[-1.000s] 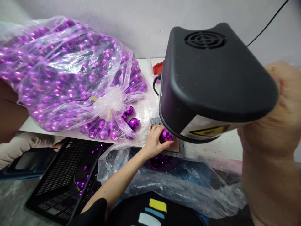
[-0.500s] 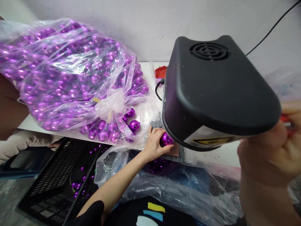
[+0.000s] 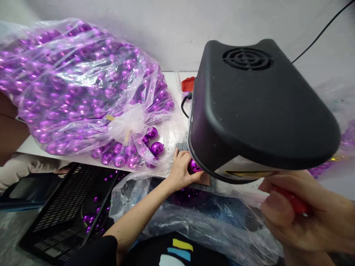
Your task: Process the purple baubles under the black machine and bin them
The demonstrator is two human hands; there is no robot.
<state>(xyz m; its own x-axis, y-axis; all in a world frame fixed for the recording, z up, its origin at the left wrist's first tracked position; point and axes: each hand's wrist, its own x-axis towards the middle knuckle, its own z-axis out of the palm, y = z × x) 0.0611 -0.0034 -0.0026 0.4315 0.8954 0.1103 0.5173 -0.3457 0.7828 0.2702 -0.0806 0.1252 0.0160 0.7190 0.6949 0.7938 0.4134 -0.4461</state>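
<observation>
My left hand (image 3: 182, 170) has its fingers curled round a shiny purple mirrored ball (image 3: 194, 166), at the base below the black machine (image 3: 257, 107). The machine's rounded housing hides part of the ball and what is above it. On the right, my right hand (image 3: 307, 210) is closed around a red handle (image 3: 295, 201), low beside the housing; where the handle joins the machine is hidden. A brown block (image 3: 204, 180) lies under the ball on the grey base (image 3: 181, 147).
A clear bag (image 3: 97, 85) full of purple balls covers the table's left side, with a few loose balls (image 3: 156, 148) at its knot. A black crate (image 3: 52, 214) stands below. Plastic sheeting (image 3: 222, 225) hangs along the front edge. A red cloth-like piece (image 3: 188, 84) lies behind.
My right hand has come down and inward with the red handle, from the far right edge. My left hand stays on the ball. The view has shifted slightly.
</observation>
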